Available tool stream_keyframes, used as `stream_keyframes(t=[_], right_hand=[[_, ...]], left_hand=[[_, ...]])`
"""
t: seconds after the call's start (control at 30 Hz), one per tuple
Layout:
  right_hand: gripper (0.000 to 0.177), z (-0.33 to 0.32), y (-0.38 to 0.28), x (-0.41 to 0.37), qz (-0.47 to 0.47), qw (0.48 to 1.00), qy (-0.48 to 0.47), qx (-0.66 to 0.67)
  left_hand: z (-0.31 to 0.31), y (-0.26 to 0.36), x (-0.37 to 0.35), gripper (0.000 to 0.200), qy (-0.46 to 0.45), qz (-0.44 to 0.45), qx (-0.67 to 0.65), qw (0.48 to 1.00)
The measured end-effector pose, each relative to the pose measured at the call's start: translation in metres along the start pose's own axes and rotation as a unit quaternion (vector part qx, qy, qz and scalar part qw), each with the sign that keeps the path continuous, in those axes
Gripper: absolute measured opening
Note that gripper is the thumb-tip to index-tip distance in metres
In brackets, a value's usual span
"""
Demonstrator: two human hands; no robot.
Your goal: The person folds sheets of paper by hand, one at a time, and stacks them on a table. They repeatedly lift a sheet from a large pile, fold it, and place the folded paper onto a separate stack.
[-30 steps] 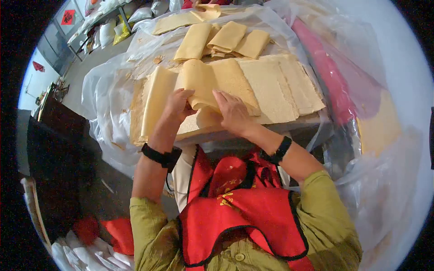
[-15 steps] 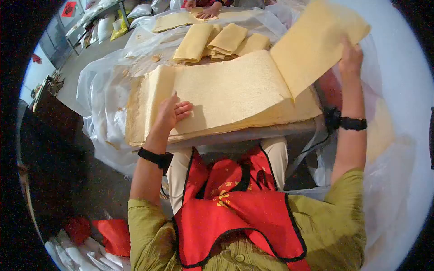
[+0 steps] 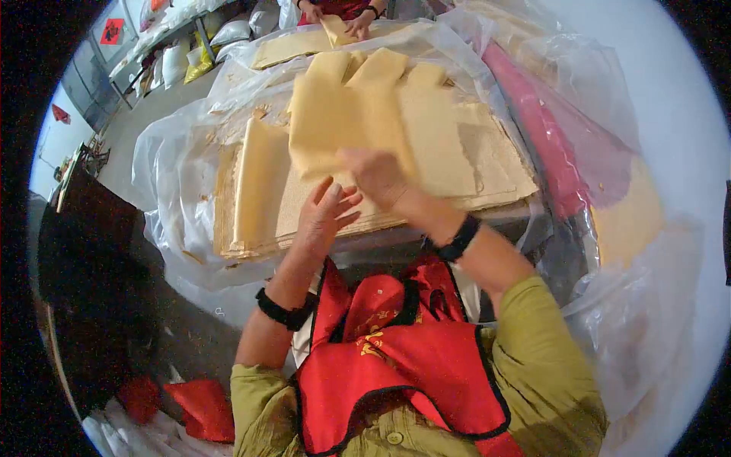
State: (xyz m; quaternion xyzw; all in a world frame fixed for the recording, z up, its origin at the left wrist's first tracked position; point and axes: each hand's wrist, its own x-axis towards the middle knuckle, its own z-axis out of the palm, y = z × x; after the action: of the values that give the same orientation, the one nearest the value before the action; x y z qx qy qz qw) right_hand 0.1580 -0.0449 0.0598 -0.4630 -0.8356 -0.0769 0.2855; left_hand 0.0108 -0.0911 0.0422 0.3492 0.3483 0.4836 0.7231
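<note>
Yellow sheet (image 3: 358, 114) is gripped at centre frame by the right hand's (image 3: 381, 179) closed fingers. Left hand (image 3: 327, 213) is held just below, fingers spread, above the stack (image 3: 495, 164).

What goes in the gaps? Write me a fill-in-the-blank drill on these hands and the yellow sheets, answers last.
The right hand grips a thin pale-yellow sheet, lifted above the flat ___ of yellow sheets.
The left hand, beside it, is ___, with fingers spread.
The person wears a ___ cloth apron over a green shirt.
Each wrist bears a ___ band.
Missing words: stack; open; red; black.
</note>
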Motion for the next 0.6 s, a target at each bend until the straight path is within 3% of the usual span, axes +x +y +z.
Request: stream_keyframes(t=[0.07,0.17,0.2,0.23,0.3,0.33,0.37,0.4,0.47,0.5,0.53,0.57,0.6], right_hand=[[0.017,0.022,-0.018,-0.022,-0.008,0.983,-0.176,0.052],[0.014,0.033,-0.037,-0.041,-0.025,0.995,-0.076,0.060],[0.016,0.026,-0.034,-0.042,-0.069,0.994,-0.059,0.066],[0.017,0.011,-0.027,-0.044,-0.114,0.990,-0.042,0.071],[0.023,-0.007,0.010,-0.055,-0.157,0.986,-0.053,0.024],[0.026,-0.025,0.020,-0.061,0.006,0.997,-0.053,0.059],[0.031,-0.032,0.044,-0.066,0.060,0.996,-0.009,0.070],[0.032,-0.037,0.069,-0.075,0.252,0.956,-0.040,0.143],[0.041,-0.049,0.109,-0.088,0.351,0.928,-0.069,0.103],[0.041,-0.045,0.122,-0.094,0.354,0.930,-0.055,0.083],[0.042,-0.042,0.131,-0.100,0.356,0.932,-0.040,0.062],[0.042,-0.038,0.140,-0.105,0.356,0.933,-0.024,0.041],[0.042,-0.042,0.136,-0.101,0.424,0.896,-0.038,0.123]], left_hand=[[-0.024,-0.029,0.016,0.050,-0.003,-0.035,-0.045,0.998],[-0.062,-0.057,0.028,0.038,0.063,-0.065,-0.116,0.989],[-0.070,-0.059,0.027,0.032,0.096,-0.072,-0.138,0.983],[-0.068,-0.047,0.017,0.030,0.123,-0.047,-0.071,0.989],[-0.063,-0.015,-0.007,0.028,0.129,-0.110,-0.047,0.984],[-0.065,-0.003,-0.018,0.027,0.133,-0.141,-0.035,0.980],[-0.072,0.003,-0.033,0.027,0.048,-0.161,-0.036,0.985],[-0.067,0.004,-0.045,0.028,0.049,-0.138,0.057,0.988],[-0.045,-0.001,-0.063,0.030,0.049,-0.089,0.239,0.966],[-0.038,-0.008,-0.063,0.034,0.030,0.024,0.312,0.949],[-0.027,-0.012,-0.057,0.037,0.028,0.155,0.430,0.889],[-0.015,-0.013,-0.046,0.040,0.025,0.282,0.533,0.797],[-0.006,-0.013,-0.036,0.044,0.024,0.399,0.618,0.677]])
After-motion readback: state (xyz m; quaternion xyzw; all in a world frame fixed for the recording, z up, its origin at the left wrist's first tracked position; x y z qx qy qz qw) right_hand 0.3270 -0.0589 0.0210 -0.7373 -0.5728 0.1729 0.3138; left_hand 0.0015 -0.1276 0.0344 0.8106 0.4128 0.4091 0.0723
